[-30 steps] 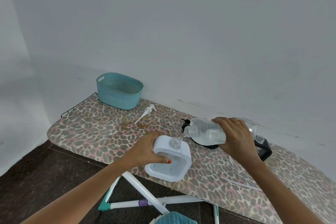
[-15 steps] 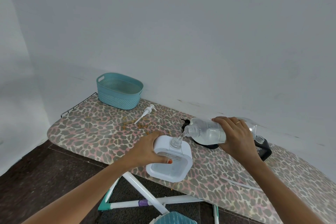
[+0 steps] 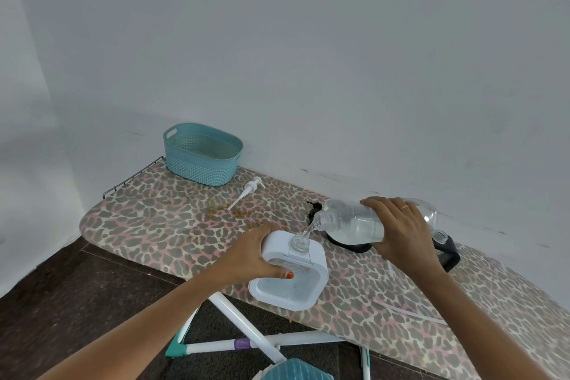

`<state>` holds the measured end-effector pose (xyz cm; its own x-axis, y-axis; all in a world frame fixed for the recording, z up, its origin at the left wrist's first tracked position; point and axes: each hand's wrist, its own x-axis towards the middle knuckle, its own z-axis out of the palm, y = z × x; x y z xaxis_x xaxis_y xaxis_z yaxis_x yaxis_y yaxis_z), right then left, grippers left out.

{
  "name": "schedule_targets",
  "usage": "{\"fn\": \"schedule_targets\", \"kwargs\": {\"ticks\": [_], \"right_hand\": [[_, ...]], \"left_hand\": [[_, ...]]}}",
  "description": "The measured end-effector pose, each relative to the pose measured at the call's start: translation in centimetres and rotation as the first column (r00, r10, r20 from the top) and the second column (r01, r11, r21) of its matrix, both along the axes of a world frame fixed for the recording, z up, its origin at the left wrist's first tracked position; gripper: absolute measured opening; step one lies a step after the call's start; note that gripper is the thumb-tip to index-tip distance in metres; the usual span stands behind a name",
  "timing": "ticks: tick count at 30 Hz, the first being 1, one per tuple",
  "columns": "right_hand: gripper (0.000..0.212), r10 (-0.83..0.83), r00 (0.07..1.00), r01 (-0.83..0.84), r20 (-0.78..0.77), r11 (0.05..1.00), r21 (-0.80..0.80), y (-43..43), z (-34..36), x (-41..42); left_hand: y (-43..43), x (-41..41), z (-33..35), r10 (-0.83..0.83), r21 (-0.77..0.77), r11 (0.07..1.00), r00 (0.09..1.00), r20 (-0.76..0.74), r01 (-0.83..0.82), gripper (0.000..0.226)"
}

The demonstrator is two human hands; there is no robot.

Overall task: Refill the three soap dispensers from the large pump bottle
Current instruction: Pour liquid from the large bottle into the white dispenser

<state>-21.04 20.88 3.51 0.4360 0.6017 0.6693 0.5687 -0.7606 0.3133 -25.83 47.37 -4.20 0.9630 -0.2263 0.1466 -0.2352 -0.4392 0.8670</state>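
My right hand [image 3: 404, 234] grips the large clear bottle [image 3: 351, 224], tipped on its side with its open neck pointing left. A thin stream of clear liquid runs from it into the open neck of a white square dispenser [image 3: 291, 271], which my left hand [image 3: 256, 256] holds at its left side on the leopard-print ironing board [image 3: 172, 225]. A black dispenser [image 3: 447, 253] with an open neck lies behind my right hand, and another black one [image 3: 348, 245] sits partly hidden under the bottle. A white pump head [image 3: 246, 193] lies loose further back.
A teal woven basket [image 3: 202, 157] stands at the board's far left end by the wall. A thin white tube [image 3: 410, 311] lies on the board to the right. White board legs [image 3: 246, 327] and dark floor show below the near edge.
Almost nothing has moved: both hands keep their grips and the pouring continues. The white dispenser has shifted very slightly.
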Motion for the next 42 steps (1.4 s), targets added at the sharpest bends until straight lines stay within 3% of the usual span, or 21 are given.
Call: {"fn": "schedule_targets", "kwargs": {"ticks": [42], "right_hand": [[0.075, -0.014, 1.0, 0.014, 0.011, 1.0, -0.021, -0.28, 0.06, -0.14]], "left_hand": [[-0.57, -0.23, 0.38, 0.0, -0.037, 0.999, 1.0, 0.029, 0.001, 0.053]]}}
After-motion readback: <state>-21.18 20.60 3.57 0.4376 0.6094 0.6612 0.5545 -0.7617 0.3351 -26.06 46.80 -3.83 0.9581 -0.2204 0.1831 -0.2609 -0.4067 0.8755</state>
